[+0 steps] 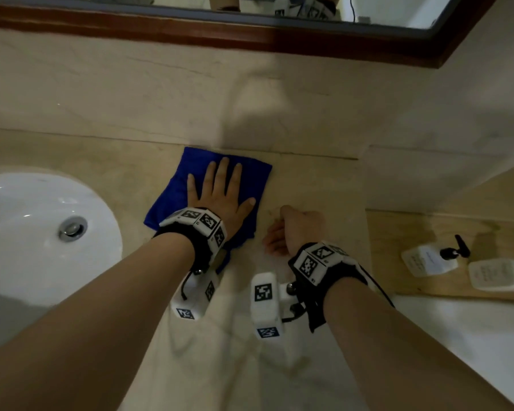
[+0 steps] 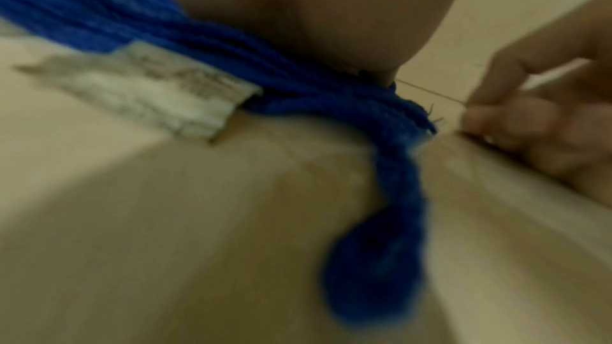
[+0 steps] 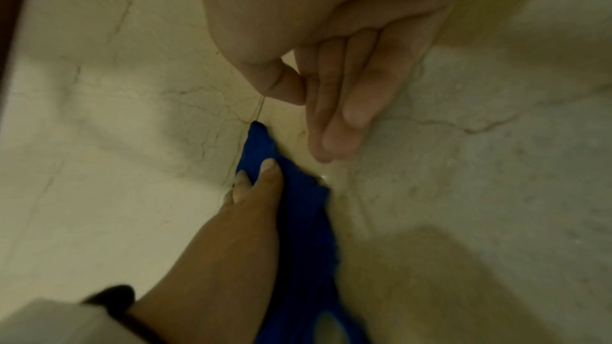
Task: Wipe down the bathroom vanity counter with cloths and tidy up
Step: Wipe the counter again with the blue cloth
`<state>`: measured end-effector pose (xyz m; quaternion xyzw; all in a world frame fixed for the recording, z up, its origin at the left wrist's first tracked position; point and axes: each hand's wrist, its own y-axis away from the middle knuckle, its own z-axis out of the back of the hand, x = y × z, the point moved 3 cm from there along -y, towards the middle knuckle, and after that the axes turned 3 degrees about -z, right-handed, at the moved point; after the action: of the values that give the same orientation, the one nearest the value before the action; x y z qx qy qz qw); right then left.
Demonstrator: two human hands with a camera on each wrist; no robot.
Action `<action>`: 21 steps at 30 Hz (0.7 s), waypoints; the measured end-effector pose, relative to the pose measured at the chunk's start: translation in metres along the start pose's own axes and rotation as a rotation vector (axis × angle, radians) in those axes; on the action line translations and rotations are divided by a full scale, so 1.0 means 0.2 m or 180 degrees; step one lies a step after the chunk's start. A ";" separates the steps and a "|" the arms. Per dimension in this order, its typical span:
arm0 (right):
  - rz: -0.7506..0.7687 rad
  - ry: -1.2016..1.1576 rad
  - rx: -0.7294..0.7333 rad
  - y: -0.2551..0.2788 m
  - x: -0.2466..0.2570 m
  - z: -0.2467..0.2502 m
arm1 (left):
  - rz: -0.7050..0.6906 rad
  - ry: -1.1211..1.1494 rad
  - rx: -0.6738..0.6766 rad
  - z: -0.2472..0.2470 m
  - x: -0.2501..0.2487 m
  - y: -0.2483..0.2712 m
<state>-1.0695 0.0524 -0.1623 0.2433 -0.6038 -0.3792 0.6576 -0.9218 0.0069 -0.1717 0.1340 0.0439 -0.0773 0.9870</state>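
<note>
A folded blue cloth [image 1: 199, 179] lies on the beige marble counter [image 1: 309, 182] just right of the sink. My left hand [image 1: 220, 191] presses flat on it, fingers straight and spread. The left wrist view shows the cloth [image 2: 298, 88] bunched under the palm [image 2: 314, 9], with a white label [image 2: 149, 88] sticking out. My right hand [image 1: 291, 229] rests on the bare counter beside the cloth, fingers loosely bent and holding nothing. The right wrist view shows its fingers [image 3: 338, 119] pointing down at the stone next to the cloth's edge [image 3: 298, 205] and the left hand [image 3: 245, 219].
A white basin [image 1: 27, 232] with a metal drain [image 1: 72, 228] sits at the left. Two white pump bottles [image 1: 428, 259] [image 1: 499, 277] lie on a lower wooden ledge at the right. A marble backsplash and a wood-framed mirror [image 1: 250, 37] rise behind the counter.
</note>
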 end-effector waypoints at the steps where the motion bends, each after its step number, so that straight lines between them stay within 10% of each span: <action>1: 0.0033 0.0038 0.0030 0.01 0.00 0.01 | 0.0019 -0.0008 0.0002 -0.01 -0.02 0.03; 6: -0.0082 -0.0124 0.0544 0.08 0.03 0.11 | 0.0127 -0.0105 0.0181 -0.05 -0.11 0.20; 13: 0.0996 0.1595 -0.1020 0.06 -0.02 0.64 | 0.0193 -0.0027 0.0426 -0.11 -0.26 0.40; 21: 0.0646 0.1902 -0.1159 0.04 -0.24 0.72 | 0.0174 0.0100 0.0542 -0.20 -0.41 0.55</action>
<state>-1.2073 0.1151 -0.1625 0.1611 -0.3287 -0.3254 0.8719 -0.9873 0.1346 -0.1726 0.2198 0.0489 -0.0518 0.9729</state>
